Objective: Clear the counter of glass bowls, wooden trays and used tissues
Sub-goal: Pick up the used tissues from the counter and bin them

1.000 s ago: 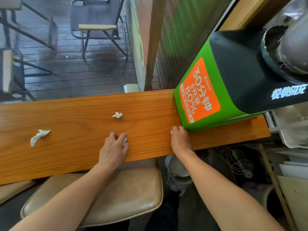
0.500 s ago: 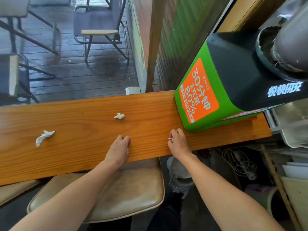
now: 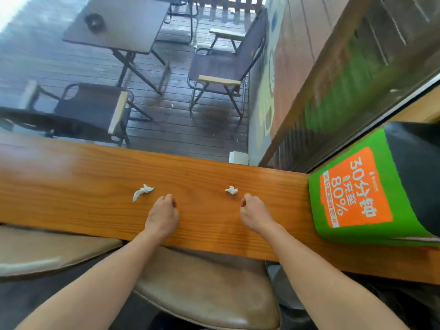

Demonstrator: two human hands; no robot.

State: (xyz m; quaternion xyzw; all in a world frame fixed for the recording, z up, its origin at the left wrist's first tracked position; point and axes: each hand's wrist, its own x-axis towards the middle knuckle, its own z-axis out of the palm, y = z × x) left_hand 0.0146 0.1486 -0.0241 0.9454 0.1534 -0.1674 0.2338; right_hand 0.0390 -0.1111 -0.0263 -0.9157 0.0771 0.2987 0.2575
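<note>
Head view: curled left hand [image 3: 162, 215] and right hand [image 3: 254, 214] near two tissues [image 3: 142, 191], grip contents untellable.

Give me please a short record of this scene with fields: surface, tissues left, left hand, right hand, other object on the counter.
surface: wooden counter facing a window
tissues left: two; long twisted tissue and small crumpled tissue, both lying on the counter
left hand: left hand curled closed, just right of the long tissue, not touching it; contents cannot be told
right hand: right hand curled closed, just below the small tissue; contents cannot be told
other object: green and black charging station at the right end
</note>
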